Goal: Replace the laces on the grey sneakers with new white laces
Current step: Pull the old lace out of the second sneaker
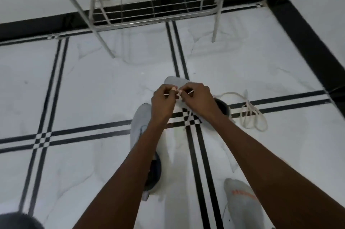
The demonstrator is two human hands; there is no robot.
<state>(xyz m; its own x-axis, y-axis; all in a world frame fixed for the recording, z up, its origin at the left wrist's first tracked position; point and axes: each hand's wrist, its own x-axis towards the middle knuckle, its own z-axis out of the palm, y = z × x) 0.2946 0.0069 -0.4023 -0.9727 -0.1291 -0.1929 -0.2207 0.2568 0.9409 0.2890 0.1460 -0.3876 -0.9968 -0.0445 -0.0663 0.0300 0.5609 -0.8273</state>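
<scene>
Sneakers: two, pale grey, dark inside, on white tiled floor. Far sneaker (174,81) mostly under my hands; near sneaker (139,122) left, beneath my left forearm. Left hand (163,103) and right hand (196,99) each pinch thin white lace (187,115). One loose lace (250,115) coiled right. Steel rack (149,5) far.

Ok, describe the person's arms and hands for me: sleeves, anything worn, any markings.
Both forearms are bare up to the frame edge, with no sleeves showing. The left hand and right hand wear no gloves, and no rings, watch or bracelets show at the wrists. The fingernails look pale. No markings are visible, though the picture is somewhat blurred. No cables or straps are attached.
</scene>
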